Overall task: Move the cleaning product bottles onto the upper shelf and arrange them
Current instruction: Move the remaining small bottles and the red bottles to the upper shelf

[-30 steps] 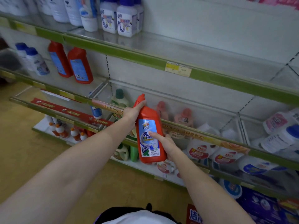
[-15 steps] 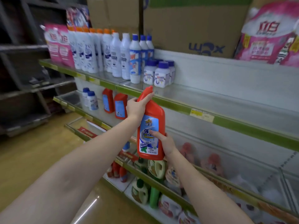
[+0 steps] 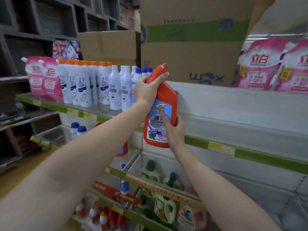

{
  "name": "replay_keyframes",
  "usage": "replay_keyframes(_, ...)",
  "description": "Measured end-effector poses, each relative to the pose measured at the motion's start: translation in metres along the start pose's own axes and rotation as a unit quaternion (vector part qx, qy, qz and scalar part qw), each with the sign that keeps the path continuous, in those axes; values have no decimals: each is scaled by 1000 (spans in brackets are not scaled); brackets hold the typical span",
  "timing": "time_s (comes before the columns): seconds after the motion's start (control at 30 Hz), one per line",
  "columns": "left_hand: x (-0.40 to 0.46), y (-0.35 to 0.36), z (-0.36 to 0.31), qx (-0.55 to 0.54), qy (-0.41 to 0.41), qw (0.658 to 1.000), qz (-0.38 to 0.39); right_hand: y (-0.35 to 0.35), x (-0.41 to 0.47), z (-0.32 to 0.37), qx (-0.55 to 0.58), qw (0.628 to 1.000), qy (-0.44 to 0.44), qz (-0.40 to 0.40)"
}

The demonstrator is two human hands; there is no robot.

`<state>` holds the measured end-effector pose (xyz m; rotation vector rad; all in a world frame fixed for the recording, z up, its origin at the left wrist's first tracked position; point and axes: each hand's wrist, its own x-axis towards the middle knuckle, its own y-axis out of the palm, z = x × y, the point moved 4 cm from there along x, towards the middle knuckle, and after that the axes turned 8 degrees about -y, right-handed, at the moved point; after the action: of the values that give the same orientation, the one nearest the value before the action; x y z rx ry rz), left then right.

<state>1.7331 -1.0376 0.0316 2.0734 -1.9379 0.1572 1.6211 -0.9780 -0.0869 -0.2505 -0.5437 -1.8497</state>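
Note:
I hold a red cleaner bottle (image 3: pixel 165 100) with a blue label and an angled neck, upright in front of the upper shelf (image 3: pixel 233 117). My left hand (image 3: pixel 148 90) grips its neck just below the cap. My right hand (image 3: pixel 173 130) holds the lower right side of the body, thumb across the label. The bottle's base hangs at about the height of the shelf's green front edge, to the right of the white bottles (image 3: pixel 116 87) standing there. Another red bottle (image 3: pixel 123 149) shows partly behind my left forearm on the shelf below.
Pink refill pouches (image 3: pixel 45 77) stand at the upper shelf's left end. Cardboard boxes (image 3: pixel 191 55) and more pink pouches (image 3: pixel 260 67) sit on the top level. Small blue-capped bottles (image 3: pixel 78 130) are on the shelf below; green and mixed bottles (image 3: pixel 165 207) fill the lowest shelves.
Both hands have lifted the red bottle from the lower shelf level up to the height of the upper shelf. My view has tilted upward along with it.

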Motion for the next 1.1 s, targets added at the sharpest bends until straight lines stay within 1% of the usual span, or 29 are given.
replay_keyframes(0.1, 27, 19, -21, 17, 55, 997, 44, -1, 33, 16, -48, 997, -43, -38)
replay_keyframes(0.17, 43, 33, -25, 34, 89, 993, 71, -9, 51, 23, -107, 990, -73, -61)
replay_keyframes(0.23, 56, 48, -20, 39, 106, 989, 99, -21, 64, 22, -162, 979, -92, -88)
replay_keyframes(0.37, 72, 80, 4, 57, 111, 980, 155, -51, 76, 11, -209, 963, -92, -140)
replay_keyframes(0.47, 80, 104, 16, 85, 126, 963, 221, -71, 86, 8, -226, 958, -76, -158)
replay_keyframes(0.53, 87, 120, 21, 100, 107, 948, 283, -82, 94, 5, -238, 954, -64, -169)
replay_keyframes(0.6, 97, 133, 20, 131, 101, 935, 313, -91, 105, 1, -242, 954, -47, -173)
replay_keyframes(0.73, 125, 157, 12, 247, 155, 908, 301, -102, 129, -10, -238, 956, -27, -169)
replay_keyframes(0.83, 141, 170, 15, 287, 149, 896, 306, -109, 150, -20, -228, 958, -24, -174)
replay_keyframes(0.9, 152, 176, 19, 288, 144, 897, 303, -111, 164, -27, -225, 959, -24, -172)
replay_keyframes(1.0, 165, 183, 30, 262, 118, 910, 298, -112, 183, -39, -229, 954, -37, -188)
replay_keyframes(1.1, 178, 189, 40, 249, 104, 919, 287, -113, 201, -52, -291, 930, -60, -218)
